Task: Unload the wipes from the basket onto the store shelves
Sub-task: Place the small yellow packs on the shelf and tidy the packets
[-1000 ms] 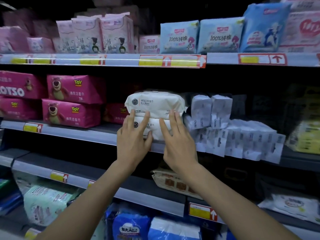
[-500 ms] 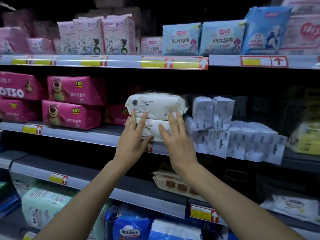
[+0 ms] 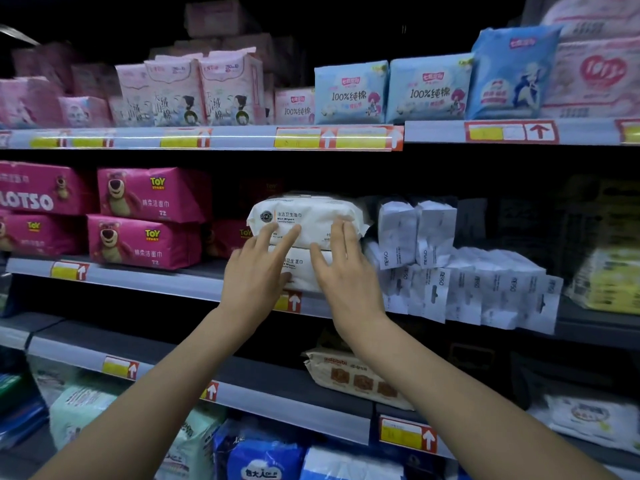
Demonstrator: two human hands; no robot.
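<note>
Two white wet-wipe packs are stacked on the middle shelf (image 3: 173, 278): the upper pack (image 3: 311, 216) lies on the lower pack (image 3: 299, 270). My left hand (image 3: 256, 275) presses the front of the stack with straight fingers, fingertips reaching the upper pack. My right hand (image 3: 343, 268) does the same just to the right, its fingers spread flat over both packs. Neither hand curls round a pack. The basket is out of view.
Pink Lotso tissue packs (image 3: 145, 216) stand left of the stack. Small white sachet packs (image 3: 464, 282) crowd the shelf to the right. Blue and pink pad packs (image 3: 349, 91) line the top shelf. A beige wipe pack (image 3: 353, 375) lies on the shelf below.
Both hands have slid slightly upward on the stack, fingertips now reaching the upper pack. The packs have stayed in place.
</note>
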